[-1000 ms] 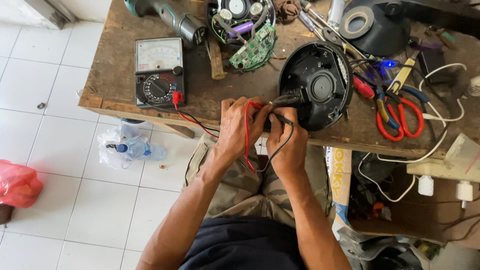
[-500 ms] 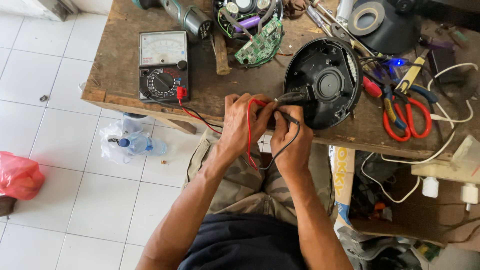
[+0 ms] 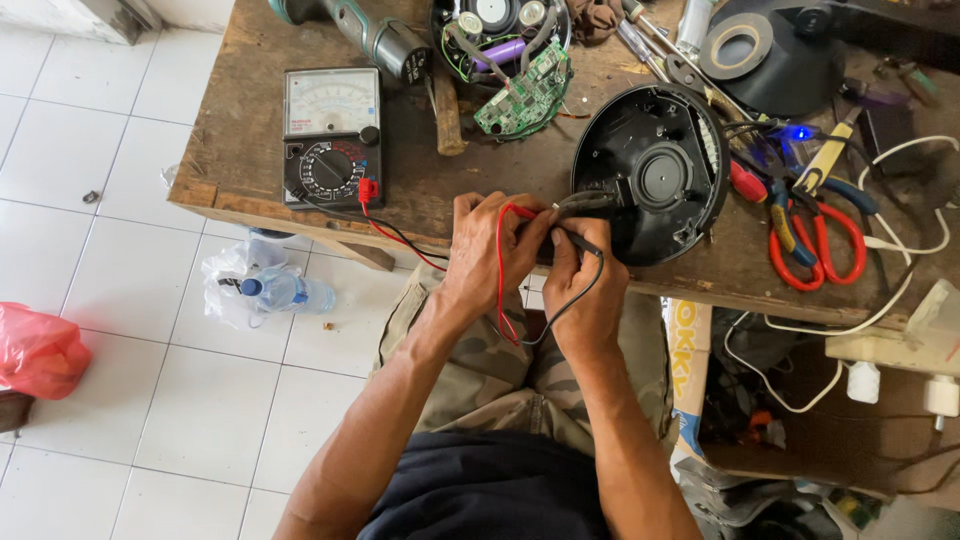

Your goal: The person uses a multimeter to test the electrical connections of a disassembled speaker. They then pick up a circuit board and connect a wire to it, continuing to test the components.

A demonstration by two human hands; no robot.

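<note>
Both hands (image 3: pixel 540 255) unmoved (probe tips hidden) at black housing (image 3: pixel 655 175).

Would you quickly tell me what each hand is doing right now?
Left hand: closed on the red probe lead.
Right hand: closed on the black probe lead.

Both hands met at the wooden worktop (image 3: pixel 250 150) edge: the left hand (image 3: pixel 490 255) pinched the red test lead (image 3: pixel 500 285), the right hand (image 3: pixel 585 290) the black test lead (image 3: pixel 575 300), touching the round black plastic housing (image 3: pixel 650 175).
</note>
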